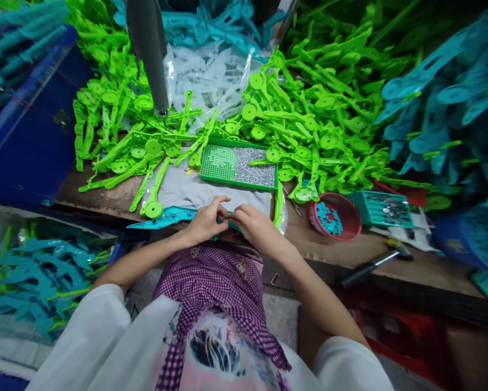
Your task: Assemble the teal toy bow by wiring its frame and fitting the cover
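Observation:
A long blue plastic part lies along the near edge of the bench, reaching out to the left from under my hands. My left hand is closed over it with bent fingers, thumb and forefinger curled together. Close beside it, my right hand pinches at the same spot, fingertips meeting those of the left. Whatever sits between the fingertips is too small and covered to make out. Just beyond the hands, a green tray of small silvery metal pieces, probably screws, rests on a grey cloth.
A grey power screwdriver hangs at upper left. Bright green plastic parts heap behind the tray, with white ones between. A red basket holds small blue pieces. Rightward lie a hammer and a blue bin. A blue crate stands left.

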A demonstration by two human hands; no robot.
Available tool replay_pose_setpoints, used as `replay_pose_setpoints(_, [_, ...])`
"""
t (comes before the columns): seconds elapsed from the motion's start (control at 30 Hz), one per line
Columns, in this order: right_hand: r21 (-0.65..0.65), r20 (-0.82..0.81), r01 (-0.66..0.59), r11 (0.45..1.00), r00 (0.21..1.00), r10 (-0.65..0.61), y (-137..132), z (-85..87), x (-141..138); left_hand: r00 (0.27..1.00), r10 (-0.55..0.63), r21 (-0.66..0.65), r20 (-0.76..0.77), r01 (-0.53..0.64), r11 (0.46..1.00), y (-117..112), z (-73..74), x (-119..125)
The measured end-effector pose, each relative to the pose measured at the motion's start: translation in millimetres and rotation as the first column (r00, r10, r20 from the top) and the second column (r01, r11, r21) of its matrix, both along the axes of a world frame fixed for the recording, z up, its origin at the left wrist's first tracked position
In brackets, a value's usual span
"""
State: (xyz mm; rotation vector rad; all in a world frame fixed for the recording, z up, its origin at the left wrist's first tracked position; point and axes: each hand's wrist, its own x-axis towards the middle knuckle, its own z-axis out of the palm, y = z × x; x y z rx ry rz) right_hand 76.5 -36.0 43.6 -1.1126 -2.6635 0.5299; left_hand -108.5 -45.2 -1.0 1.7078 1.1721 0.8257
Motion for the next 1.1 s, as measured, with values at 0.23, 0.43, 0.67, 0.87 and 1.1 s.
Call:
replay_pose_setpoints(0.23, [-0.223,-0.222,0.120,0.967,0.960,-0.170,6,2.4,4,0.998,0.030,0.006,0.056,-0.031,1.000,-5,-2.5,6])
replay_pose_setpoints(0.43, [-0.325,-0.224,0.170,0.930,0.942,-0.250,14,5.3,6,0.996,-0.009,-0.039,-0.093,0.005,0.999,-2,12.8,9])
replay_pose_setpoints(0.67, [-0.284,-0.148,0.082,0.955,0.981,-0.128,18,0.8,9,0.988,-0.032,-0.138,-0.151,0.011,0.990,5,17.0,5])
replay_pose_setpoints(0.87, [-0.174,-0.084,0.100,0.980,0.990,-0.116,16,-10.8,8,0.981,-0.066,-0.155,-0.180,0.038,0.987,9,17.4,4])
replay_pose_setpoints(1.1, [0.092,-0.031,0.191,0.977,0.981,-0.189,2,-30.8,5,0.945,0.022,0.041,-0.325,-0.009,0.999,-11,15.9,-2])
